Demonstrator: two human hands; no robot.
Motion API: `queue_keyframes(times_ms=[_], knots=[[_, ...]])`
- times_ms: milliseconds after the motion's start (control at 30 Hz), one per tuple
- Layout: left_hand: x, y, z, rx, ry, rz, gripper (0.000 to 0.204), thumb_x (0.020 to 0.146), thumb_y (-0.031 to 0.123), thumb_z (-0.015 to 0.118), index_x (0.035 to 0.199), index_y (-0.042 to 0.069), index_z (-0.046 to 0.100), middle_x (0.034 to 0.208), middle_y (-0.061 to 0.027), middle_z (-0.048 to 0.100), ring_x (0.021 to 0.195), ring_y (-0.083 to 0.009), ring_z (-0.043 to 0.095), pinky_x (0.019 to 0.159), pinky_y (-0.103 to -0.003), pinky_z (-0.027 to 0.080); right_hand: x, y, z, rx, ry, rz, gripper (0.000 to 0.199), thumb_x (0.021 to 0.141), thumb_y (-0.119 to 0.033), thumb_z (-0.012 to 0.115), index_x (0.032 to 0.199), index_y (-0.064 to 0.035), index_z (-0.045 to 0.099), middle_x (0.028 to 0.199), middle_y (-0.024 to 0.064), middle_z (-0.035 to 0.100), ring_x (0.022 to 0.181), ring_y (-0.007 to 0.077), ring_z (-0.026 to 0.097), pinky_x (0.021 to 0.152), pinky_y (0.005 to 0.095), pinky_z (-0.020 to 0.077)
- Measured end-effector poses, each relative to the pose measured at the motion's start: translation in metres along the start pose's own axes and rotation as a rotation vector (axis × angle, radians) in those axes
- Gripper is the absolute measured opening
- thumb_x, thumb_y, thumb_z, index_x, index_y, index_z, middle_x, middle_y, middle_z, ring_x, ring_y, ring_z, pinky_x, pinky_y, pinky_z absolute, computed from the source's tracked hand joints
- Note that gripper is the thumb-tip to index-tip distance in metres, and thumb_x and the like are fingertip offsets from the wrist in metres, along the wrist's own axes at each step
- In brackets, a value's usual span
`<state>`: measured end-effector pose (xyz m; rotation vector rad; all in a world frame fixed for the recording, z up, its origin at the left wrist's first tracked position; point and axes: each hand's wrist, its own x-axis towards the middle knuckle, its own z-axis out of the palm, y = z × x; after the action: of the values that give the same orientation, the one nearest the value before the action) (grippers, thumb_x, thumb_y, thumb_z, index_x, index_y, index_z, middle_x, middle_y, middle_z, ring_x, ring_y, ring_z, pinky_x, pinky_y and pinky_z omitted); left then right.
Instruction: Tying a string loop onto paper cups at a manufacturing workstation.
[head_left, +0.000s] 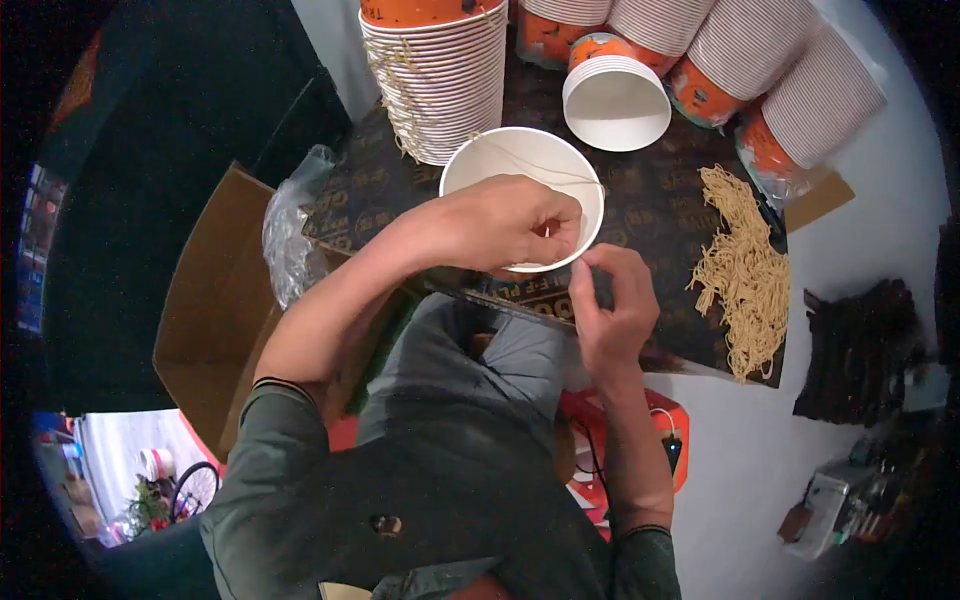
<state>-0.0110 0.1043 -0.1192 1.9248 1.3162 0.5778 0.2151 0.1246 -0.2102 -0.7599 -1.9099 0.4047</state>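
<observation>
Fingers [545, 235] of both hands pinch a thin string [545, 170] at the white paper cup [480, 160] rim.

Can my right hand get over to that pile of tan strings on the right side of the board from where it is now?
Probably yes. The right hand sits at the white paper cup rim, and the dark board between it and the string pile looks bare, with nothing in the way.

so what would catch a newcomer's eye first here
Both hands, the left hand and right hand, meet at a white paper cup at centre, pinching a thin string. Behind it rises a tall stack of cups, and a heap of tan strings lies to the right.
</observation>
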Motion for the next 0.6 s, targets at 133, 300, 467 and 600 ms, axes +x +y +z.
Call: queue_keyframes(times_ms=[133, 300, 467, 600], knots=[[-0.002, 0.005, -0.009, 0.018, -0.040, 0.000, 0.018, 0.103, 0.020, 0.066, 0.106, 0.003, 0.067, 0.090, -0.0075, 0.071, 0.085, -0.0166, 0.067, 0.079, -0.037, 0.054, 0.003, -0.002, -0.002, 0.018, -0.014, -0.001, 0.024, 0.085, -0.002, 0.084, 0.104, -0.0102, 0.072, 0.105, 0.0086, 0.076, 0.099, 0.0318, 0.073, 0.088, 0.0425, 0.0569], [-0.003, -0.007, -0.005, -0.070, 0.013, 0.033, 0.021, 0.102, 0.021, 0.070, 0.112, 0.002, 0.070, 0.096, -0.0101, 0.075, 0.089, -0.0184, 0.070, 0.082, -0.038, 0.055, -0.001, 0.003, 0.001, 0.030, -0.034, 0.050, 0.024, 0.085, -0.001, 0.085, 0.104, -0.0091, 0.073, 0.104, 0.0088, 0.076, 0.098, 0.0312, 0.074, 0.088, 0.0413, 0.0566], [-0.005, 0.002, -0.006, -0.037, -0.054, -0.054, 0.021, 0.100, 0.022, 0.073, 0.109, 0.002, 0.072, 0.095, -0.0110, 0.077, 0.088, -0.0211, 0.072, 0.080, -0.039, 0.055, -0.004, -0.002, 0.001, 0.110, -0.071, 0.144, 0.022, 0.085, 0.000, 0.083, 0.102, -0.0070, 0.072, 0.104, 0.0100, 0.076, 0.097, 0.0294, 0.073, 0.088, 0.0402, 0.0563], [-0.003, 0.001, -0.005, 0.013, -0.040, -0.001, 0.020, 0.097, 0.022, 0.068, 0.098, 0.002, 0.070, 0.086, -0.0142, 0.072, 0.081, -0.0288, 0.071, 0.075, -0.044, 0.055, -0.005, -0.004, 0.000, 0.116, -0.075, 0.181, 0.021, 0.086, 0.000, 0.082, 0.103, -0.0059, 0.073, 0.104, 0.0106, 0.076, 0.099, 0.0294, 0.074, 0.090, 0.0402, 0.0563]])
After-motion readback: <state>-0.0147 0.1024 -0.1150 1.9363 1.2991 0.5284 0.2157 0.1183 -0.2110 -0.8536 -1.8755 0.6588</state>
